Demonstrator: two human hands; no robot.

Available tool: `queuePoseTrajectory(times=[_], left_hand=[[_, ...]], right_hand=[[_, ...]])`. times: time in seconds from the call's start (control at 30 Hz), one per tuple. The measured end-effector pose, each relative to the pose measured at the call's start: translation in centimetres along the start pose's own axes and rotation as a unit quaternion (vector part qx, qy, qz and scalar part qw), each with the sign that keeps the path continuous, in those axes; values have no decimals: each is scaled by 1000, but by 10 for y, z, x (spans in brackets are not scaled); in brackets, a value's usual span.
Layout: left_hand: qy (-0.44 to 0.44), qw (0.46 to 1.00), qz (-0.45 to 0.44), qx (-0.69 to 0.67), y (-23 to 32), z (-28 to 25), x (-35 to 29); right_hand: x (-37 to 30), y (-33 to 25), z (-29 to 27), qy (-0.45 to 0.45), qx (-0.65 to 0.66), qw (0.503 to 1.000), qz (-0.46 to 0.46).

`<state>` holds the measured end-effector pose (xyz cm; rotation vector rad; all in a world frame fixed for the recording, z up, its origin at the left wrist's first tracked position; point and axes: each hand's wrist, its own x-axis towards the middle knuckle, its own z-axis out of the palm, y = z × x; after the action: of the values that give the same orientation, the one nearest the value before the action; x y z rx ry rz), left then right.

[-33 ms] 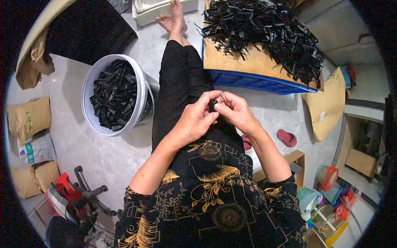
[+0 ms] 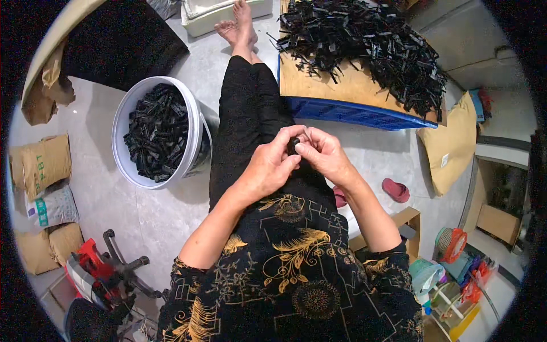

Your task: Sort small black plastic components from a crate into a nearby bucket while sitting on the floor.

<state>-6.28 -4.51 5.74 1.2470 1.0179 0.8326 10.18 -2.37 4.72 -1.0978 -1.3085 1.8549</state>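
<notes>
Above my lap, my left hand and my right hand meet around a small black piece, perhaps plastic. Fingers of both hands close on it and cover most of its shape. To the left stands a white bucket filled with short black pieces. A heap of black strip-like parts lies at the far right on a wooden board, which rests on a blue crate.
A tan sack leans right of the crate. A pink slipper lies on the grey floor near a cardboard box. Several packed bags line the left side, with a chair base below them. A white foam box is at the back.
</notes>
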Motion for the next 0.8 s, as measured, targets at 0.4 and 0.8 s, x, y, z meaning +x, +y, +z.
queuePoseTrajectory(times=[0.4,0.8], left_hand=[[0,996,-76,52,7,-1,39],[-2,977,-40,208,0,5,60]], right_hand=[[0,-4,-14,42,-91,995,7],[14,6,-31,49,-107,993,0]])
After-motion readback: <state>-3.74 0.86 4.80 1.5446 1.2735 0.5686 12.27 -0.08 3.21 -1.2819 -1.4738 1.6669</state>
